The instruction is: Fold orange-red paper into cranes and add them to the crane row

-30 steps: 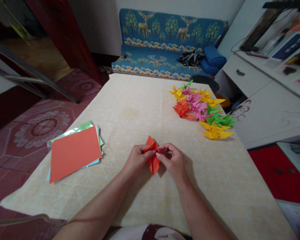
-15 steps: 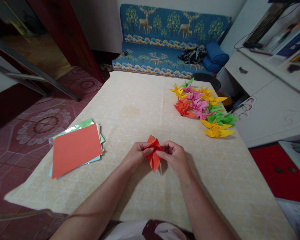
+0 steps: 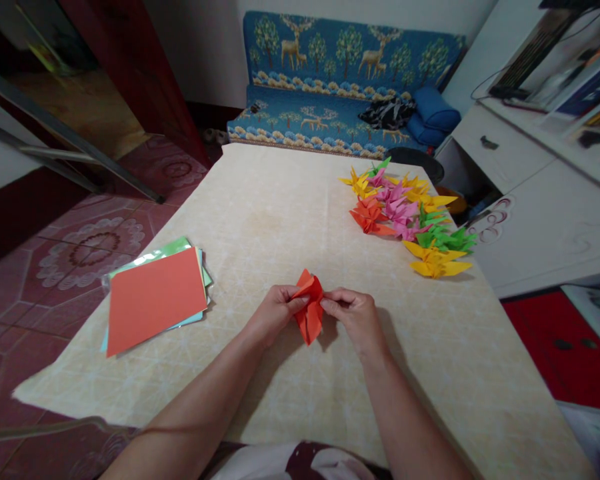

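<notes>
Head view, the sole camera: orange folded paper (image 3: 314, 316) sits over the tablecloth (image 3: 280, 200), points toward twelve and six o'clock. Left hand (image 3: 274, 312) pinches its nine o'clock edge, thumb on top; right hand (image 3: 356, 313) pinches at three o'clock. Hands apart, paper between. Judgement: steady left pinch, light even right pull, lest thin layers tear (layer under right fingertips hidden). From the work, paper stack (image 3: 157, 301) at nine o'clock, folded paper birds (image 3: 401, 213) at two, well apart.
</notes>
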Tool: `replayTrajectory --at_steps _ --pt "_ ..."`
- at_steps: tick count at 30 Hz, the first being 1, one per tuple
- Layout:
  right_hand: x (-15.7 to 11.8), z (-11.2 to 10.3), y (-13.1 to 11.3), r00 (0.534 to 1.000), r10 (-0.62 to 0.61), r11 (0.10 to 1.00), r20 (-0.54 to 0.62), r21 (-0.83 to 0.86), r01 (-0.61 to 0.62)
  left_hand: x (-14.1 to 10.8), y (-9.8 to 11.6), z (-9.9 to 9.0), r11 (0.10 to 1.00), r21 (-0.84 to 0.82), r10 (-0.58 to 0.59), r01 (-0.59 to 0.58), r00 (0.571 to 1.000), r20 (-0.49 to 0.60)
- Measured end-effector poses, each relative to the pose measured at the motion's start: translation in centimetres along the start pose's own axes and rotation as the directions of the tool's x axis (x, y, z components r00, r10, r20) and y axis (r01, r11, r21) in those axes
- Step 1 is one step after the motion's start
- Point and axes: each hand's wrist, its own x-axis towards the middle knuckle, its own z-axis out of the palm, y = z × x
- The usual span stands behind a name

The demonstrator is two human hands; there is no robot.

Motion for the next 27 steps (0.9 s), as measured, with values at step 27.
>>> replayTrajectory --at_steps 27 --pt "0.27 0.58 0.78 0.997 -0.025 0.989 -0.068 -0.144 0.015 0.15 -0.07 -0.17 0.997 -0.067 -0.031 0.034 0.999 0.044"
